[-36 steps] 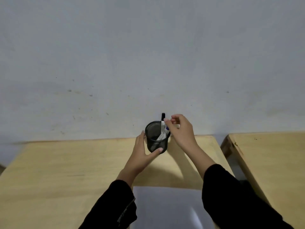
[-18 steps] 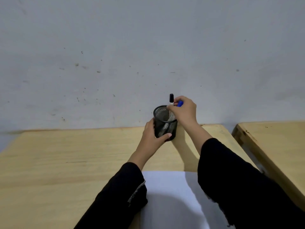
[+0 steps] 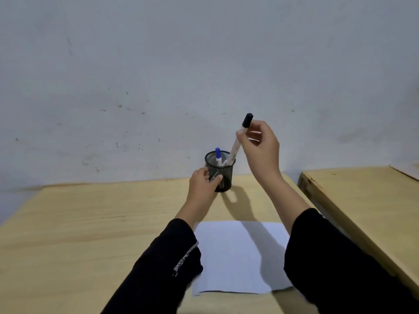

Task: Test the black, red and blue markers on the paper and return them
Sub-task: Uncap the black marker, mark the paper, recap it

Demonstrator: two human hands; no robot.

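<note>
A black mesh pen cup (image 3: 223, 172) stands at the far edge of the wooden table, against the wall. My left hand (image 3: 203, 180) wraps around its left side. My right hand (image 3: 260, 146) pinches the black-capped marker (image 3: 238, 141) near its cap; the marker is tilted, its lower end still inside the cup's rim. A blue-capped marker (image 3: 218, 156) stands in the cup. No red marker is visible. A white sheet of paper (image 3: 235, 254) lies on the table between my forearms, partly shadowed.
The light wooden table (image 3: 90, 223) runs left of the paper. A second wooden table (image 3: 362, 200) sits to the right across a narrow gap. A grey wall (image 3: 204, 64) rises directly behind the cup.
My right hand has risen up and to the right, drawing the black-capped marker most of the way out of the cup. The blue marker now stands free in the cup. My left hand stays on the cup.
</note>
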